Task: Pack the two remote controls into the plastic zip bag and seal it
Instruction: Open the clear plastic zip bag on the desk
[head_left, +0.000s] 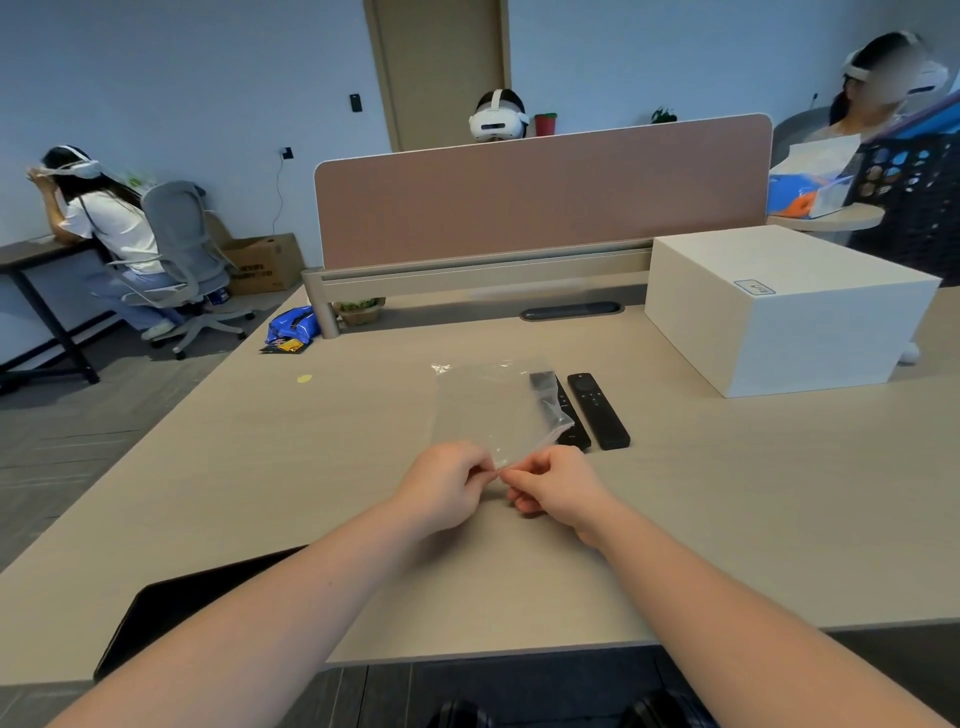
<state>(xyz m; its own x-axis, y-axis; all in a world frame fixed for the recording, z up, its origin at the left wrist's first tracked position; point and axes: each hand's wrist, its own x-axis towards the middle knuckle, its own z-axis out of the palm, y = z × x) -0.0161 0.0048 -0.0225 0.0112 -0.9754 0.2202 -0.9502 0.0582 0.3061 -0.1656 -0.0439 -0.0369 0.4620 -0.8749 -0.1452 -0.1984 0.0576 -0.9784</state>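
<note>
A clear plastic zip bag lies flat on the beige desk, its near edge lifted. My left hand and my right hand both pinch that near edge, fingertips almost touching. Two black remote controls lie side by side just right of the bag. The left remote is partly covered by the bag's right edge. The right remote lies fully in the open. Neither remote is inside the bag.
A large white box stands at the back right of the desk. A pink divider panel runs along the far edge. A black flat object lies at the near left edge. A small yellow dot marks the desk.
</note>
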